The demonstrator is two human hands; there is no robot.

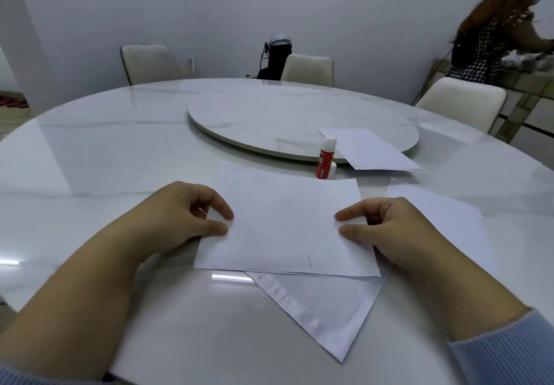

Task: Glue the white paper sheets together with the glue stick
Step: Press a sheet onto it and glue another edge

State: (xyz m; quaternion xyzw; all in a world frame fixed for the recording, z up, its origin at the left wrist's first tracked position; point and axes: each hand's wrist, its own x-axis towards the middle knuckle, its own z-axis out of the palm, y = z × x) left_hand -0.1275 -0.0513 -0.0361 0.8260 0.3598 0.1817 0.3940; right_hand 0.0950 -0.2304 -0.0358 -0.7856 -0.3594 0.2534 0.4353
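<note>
A white paper sheet (284,226) lies in front of me on the marble table, on top of other sheets. My left hand (186,214) pinches its left edge between thumb and fingers. My right hand (386,229) pinches its right edge the same way. A turned sheet (323,309) pokes out below it toward me, and another sheet (443,214) shows under my right hand. The red glue stick (325,158) with a white cap stands upright just beyond the top sheet, untouched.
A round turntable (269,115) sits at the table's middle, and a further stack of white paper (368,148) overlaps its near right rim. Cream chairs (308,68) ring the far side. A person (491,34) stands at a counter on the far right.
</note>
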